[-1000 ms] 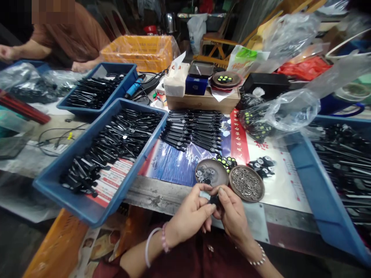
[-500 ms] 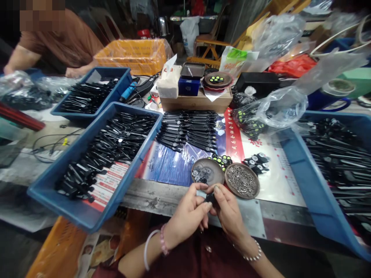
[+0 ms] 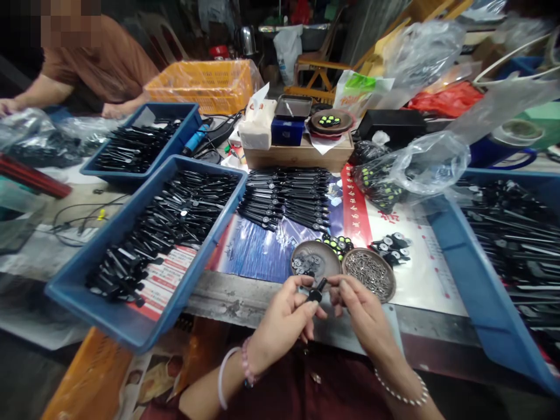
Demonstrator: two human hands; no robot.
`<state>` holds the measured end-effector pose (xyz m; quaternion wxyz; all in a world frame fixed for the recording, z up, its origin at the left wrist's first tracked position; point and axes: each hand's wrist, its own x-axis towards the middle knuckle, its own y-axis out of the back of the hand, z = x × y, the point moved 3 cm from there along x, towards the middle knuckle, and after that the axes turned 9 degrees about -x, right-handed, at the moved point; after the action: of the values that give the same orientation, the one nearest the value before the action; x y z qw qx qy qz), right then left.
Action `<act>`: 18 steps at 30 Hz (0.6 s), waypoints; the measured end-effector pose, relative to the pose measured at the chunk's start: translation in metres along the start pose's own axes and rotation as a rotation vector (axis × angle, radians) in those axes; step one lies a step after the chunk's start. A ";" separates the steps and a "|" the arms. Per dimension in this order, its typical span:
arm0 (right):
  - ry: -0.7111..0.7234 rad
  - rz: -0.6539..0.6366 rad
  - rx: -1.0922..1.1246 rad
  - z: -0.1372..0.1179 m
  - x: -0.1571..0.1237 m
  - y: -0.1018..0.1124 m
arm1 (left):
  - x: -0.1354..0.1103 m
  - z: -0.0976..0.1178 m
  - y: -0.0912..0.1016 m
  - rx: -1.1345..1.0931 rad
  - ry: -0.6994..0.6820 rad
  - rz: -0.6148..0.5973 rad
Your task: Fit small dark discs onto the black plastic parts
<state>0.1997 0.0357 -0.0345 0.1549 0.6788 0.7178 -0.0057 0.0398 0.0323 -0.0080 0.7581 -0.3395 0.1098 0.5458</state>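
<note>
A small black part (image 3: pixel 315 291) with a narrow tip is gripped between the thumb and fingers of my left hand (image 3: pixel 286 312). Close to its right, my right hand (image 3: pixel 363 309) has its fingers curled together by the tip; anything pinched there is hidden. Just beyond my hands are a round dish of small grey discs (image 3: pixel 304 263) and a dish of small metal pins (image 3: pixel 367 273). Black pieces with yellow-green centres (image 3: pixel 336 245) lie behind the dishes. Black pieces with silvery discs (image 3: pixel 392 248) are to the right.
Blue bins of long black parts stand left (image 3: pixel 65 286) and right (image 3: pixel 470 280), with another bin (image 3: pixel 94 169) behind. Stacked black parts (image 3: pixel 284 195) lie before a wooden box (image 3: pixel 297 157). A plastic bag (image 3: pixel 378 181) is right of it. Another person (image 3: pixel 105 64) sits back left.
My right hand has moved right, away from my left hand, uncovering the black part and its tip. My left hand still grips the part.
</note>
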 end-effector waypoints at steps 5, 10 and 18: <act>0.013 0.213 -0.348 0.012 0.000 0.057 | 0.002 -0.004 0.005 -0.046 -0.004 0.047; 0.083 0.169 -0.828 0.021 0.012 0.091 | 0.003 -0.008 0.006 -0.089 -0.010 0.058; 0.324 0.082 -1.081 0.056 0.040 0.086 | -0.002 -0.021 0.011 -0.107 0.047 0.118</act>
<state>0.2947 0.0690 -0.0791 0.3684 0.5224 0.6062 0.4731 0.0332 0.0197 -0.0267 0.7026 -0.3852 0.1180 0.5865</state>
